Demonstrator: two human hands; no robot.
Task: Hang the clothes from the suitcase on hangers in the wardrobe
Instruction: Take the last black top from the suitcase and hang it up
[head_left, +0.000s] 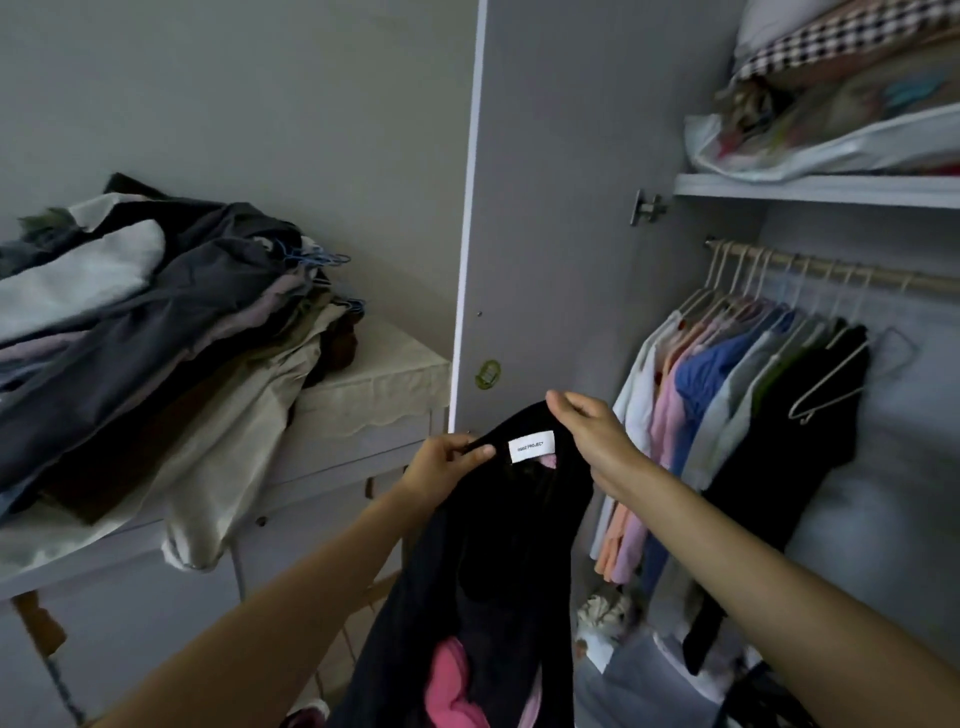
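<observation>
I hold a black garment up by its collar in front of the open wardrobe. A white label shows at the neck. My left hand pinches the collar left of the label. My right hand grips the collar to the label's right. Pink fabric shows at the garment's lower part. The wardrobe rail carries several hung clothes on pale hangers. An empty hanger hangs at the right end of the row. The suitcase is not in view.
The wardrobe door stands open between my hands and the wall. A pile of clothes with blue hangers lies on a white table to the left. Folded bedding fills the upper shelf. Items lie on the wardrobe floor.
</observation>
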